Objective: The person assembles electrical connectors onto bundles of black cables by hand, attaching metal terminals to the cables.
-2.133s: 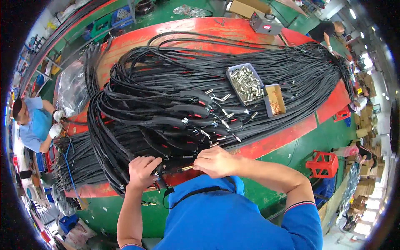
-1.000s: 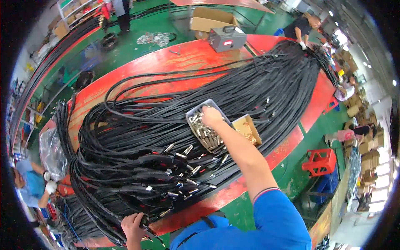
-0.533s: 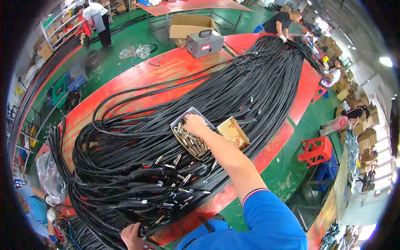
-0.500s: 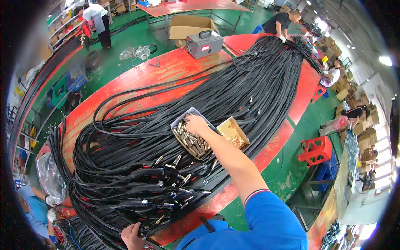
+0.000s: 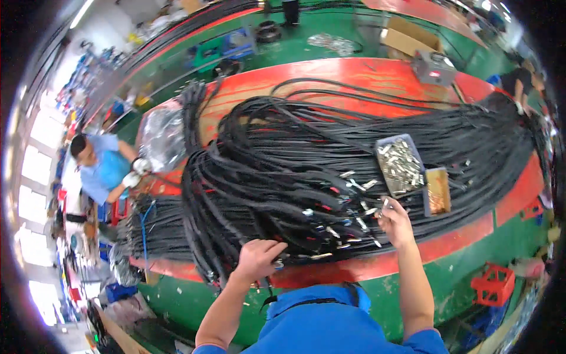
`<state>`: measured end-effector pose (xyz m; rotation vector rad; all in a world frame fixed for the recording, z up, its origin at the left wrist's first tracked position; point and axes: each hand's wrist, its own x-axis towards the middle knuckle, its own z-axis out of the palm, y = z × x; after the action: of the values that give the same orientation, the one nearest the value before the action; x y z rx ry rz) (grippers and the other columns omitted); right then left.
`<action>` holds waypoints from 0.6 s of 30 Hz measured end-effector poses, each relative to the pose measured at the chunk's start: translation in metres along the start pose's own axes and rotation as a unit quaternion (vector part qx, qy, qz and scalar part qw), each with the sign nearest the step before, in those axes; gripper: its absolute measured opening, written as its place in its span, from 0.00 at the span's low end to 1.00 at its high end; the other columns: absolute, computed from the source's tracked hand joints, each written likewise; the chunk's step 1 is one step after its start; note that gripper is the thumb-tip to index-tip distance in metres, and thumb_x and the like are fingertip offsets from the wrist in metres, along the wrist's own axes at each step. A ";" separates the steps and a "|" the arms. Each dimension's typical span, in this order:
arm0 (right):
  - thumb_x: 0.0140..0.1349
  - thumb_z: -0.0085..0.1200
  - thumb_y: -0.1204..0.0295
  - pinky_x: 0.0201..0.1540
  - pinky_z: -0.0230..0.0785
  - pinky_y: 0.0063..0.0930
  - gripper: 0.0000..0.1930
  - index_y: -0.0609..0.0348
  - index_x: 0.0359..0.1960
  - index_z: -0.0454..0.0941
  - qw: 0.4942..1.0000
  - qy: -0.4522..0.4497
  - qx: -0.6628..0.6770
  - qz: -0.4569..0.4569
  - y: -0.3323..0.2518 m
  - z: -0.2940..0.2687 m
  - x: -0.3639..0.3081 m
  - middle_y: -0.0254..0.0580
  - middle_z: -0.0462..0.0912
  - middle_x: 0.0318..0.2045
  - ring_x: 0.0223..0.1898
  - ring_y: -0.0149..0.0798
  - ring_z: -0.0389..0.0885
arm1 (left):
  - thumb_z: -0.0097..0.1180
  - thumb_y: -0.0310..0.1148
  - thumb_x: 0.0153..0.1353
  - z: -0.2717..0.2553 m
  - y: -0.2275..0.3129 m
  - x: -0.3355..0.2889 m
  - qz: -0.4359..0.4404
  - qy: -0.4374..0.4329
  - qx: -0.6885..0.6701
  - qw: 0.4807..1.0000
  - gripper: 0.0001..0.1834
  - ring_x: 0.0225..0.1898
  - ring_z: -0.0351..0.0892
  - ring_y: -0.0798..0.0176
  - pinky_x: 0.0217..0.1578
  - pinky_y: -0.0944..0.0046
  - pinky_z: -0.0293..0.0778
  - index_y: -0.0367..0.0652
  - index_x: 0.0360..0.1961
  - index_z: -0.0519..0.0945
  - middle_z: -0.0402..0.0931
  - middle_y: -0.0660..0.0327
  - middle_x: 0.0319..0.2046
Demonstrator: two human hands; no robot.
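Note:
My right hand (image 5: pixel 396 223) is closed in a pinch on a small silvery metal connector shell (image 5: pixel 386 203), just below the grey box (image 5: pixel 378 154) of similar metal shells. At the table's near edge, my left hand (image 5: pixel 258 259) is closed round a black cable, mostly hidden by the fingers; a shiny end shows beside them. Between the hands lie many black cables (image 5: pixel 277 203), several with bare metal plugs (image 5: pixel 333 232) at their ends. A small open carton (image 5: pixel 447 192) of copper-coloured pieces sits right of the grey box, on the cables.
The long red table (image 5: pixel 348 76) carries the cable bundle. A grey machine with a handle (image 5: pixel 434 69) stands at the far right, near a cardboard box (image 5: pixel 407 36). At left, a person in light blue (image 5: pixel 103 165) wears white gloves. A red stool (image 5: pixel 493 284) is at right.
My right hand has come out of the grey box toward me, with a metal shell in its fingers. The view has turned, so the table and boxes appear shifted; my left hand stays by the cables.

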<state>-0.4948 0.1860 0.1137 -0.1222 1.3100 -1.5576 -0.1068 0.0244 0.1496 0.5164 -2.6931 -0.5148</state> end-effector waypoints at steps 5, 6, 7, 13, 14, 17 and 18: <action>0.67 0.57 0.74 0.27 0.75 0.19 0.16 0.57 0.55 0.73 0.998 -0.041 0.049 0.005 0.040 0.043 -0.040 0.45 0.86 0.35 0.28 0.31 0.84 | 0.69 0.29 0.33 -0.021 0.018 -0.012 0.005 -0.020 -0.010 1.000 0.34 0.31 0.82 0.56 0.32 0.56 0.78 0.50 0.49 0.81 0.80 0.63 0.33; 0.68 0.57 0.73 0.28 0.76 0.20 0.14 0.57 0.53 0.74 0.997 -0.044 0.063 0.003 0.045 0.050 -0.047 0.46 0.86 0.35 0.29 0.32 0.85 | 0.69 0.29 0.33 -0.023 0.016 -0.014 0.009 -0.029 -0.013 0.999 0.34 0.31 0.82 0.56 0.32 0.56 0.77 0.51 0.49 0.80 0.80 0.64 0.32; 0.68 0.57 0.73 0.28 0.76 0.20 0.14 0.57 0.53 0.74 0.997 -0.044 0.061 0.003 0.048 0.056 -0.052 0.46 0.86 0.35 0.29 0.32 0.85 | 0.69 0.29 0.33 -0.024 0.013 -0.017 0.008 -0.028 -0.014 0.999 0.34 0.31 0.82 0.56 0.32 0.56 0.77 0.51 0.49 0.80 0.80 0.64 0.32; 0.71 0.56 0.66 0.34 0.80 0.27 0.12 0.58 0.50 0.75 0.990 -0.064 0.121 0.016 0.050 0.079 -0.084 0.49 0.86 0.41 0.35 0.38 0.87 | 0.66 0.28 0.33 -0.022 0.000 -0.020 0.004 0.014 0.010 1.000 0.28 0.30 0.81 0.54 0.31 0.56 0.78 0.50 0.44 0.81 0.79 0.63 0.31; 0.71 0.56 0.65 0.34 0.81 0.28 0.12 0.59 0.50 0.75 0.986 -0.089 0.139 0.024 0.050 0.082 -0.087 0.49 0.87 0.41 0.36 0.38 0.88 | 0.66 0.28 0.33 -0.025 0.003 -0.021 -0.005 0.016 0.007 1.000 0.28 0.30 0.81 0.54 0.31 0.55 0.78 0.50 0.44 0.82 0.80 0.63 0.31; 0.71 0.56 0.64 0.33 0.81 0.25 0.13 0.61 0.47 0.77 0.981 -0.116 0.152 0.036 0.053 0.087 -0.092 0.47 0.87 0.37 0.35 0.37 0.88 | 0.69 0.30 0.33 -0.027 0.001 -0.020 -0.005 0.015 0.019 1.000 0.29 0.29 0.81 0.56 0.29 0.57 0.77 0.50 0.45 0.83 0.81 0.62 0.31; 0.72 0.55 0.64 0.33 0.81 0.24 0.13 0.61 0.47 0.77 0.981 -0.116 0.150 0.038 0.055 0.086 -0.094 0.47 0.87 0.37 0.35 0.37 0.88 | 0.70 0.32 0.34 -0.026 0.000 -0.019 0.001 0.027 0.013 1.000 0.28 0.28 0.81 0.56 0.28 0.58 0.76 0.49 0.44 0.83 0.81 0.63 0.31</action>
<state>-0.3634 0.2068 0.1535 -0.0607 0.8779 -1.6039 -0.0799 0.0249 0.1674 0.5260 -2.6514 -0.4592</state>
